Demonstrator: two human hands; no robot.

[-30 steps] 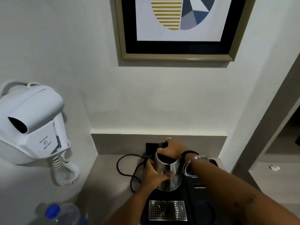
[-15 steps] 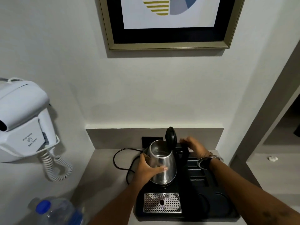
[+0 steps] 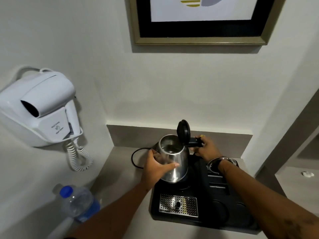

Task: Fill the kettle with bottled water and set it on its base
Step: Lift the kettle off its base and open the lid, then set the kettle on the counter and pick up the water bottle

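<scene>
Left hand (image 3: 158,168) is wrapped around the steel kettle (image 3: 174,161) body; right hand (image 3: 206,148) is clenched on its black handle (image 3: 195,144). Kettle is held tilted over the black tray (image 3: 203,216), lid (image 3: 183,131) flipped up and open. Capped water bottle (image 3: 77,202) is seen at lower left on the desk (image 3: 120,178), well apart from the kettle.

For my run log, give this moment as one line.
steel kettle: lid open | left hand: on body | right hand: on handle | blue-capped bottle: capped
</scene>
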